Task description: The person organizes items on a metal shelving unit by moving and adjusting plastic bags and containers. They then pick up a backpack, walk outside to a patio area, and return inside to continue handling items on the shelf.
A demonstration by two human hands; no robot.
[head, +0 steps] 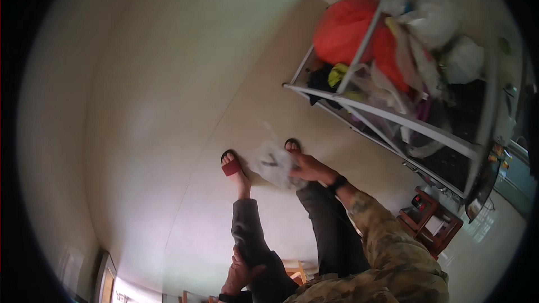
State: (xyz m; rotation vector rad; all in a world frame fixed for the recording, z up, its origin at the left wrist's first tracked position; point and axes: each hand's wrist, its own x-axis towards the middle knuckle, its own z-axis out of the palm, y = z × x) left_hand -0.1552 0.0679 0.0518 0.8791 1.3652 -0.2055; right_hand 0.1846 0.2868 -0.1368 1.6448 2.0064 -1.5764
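Observation:
A translucent plastic bag [271, 162], blurred and with a small dark mark on it, hangs over the floor between my feet. My right hand [309, 169] grips its right side; the fingertips are partly hidden by blur. On my left thigh, near the knee, rests my left hand [242, 271], with its fingers apart and nothing seen in it. Red-strapped sandals are on both feet, the left sandal [230, 167] showing more fully than the right.
To the upper right stands a white metal rack [379, 111] holding a large red bag [345, 29], white plastic bags [436, 19] and cloths. Brown wooden stools [433, 223] stand below it at the right. A pale wall rises at the left.

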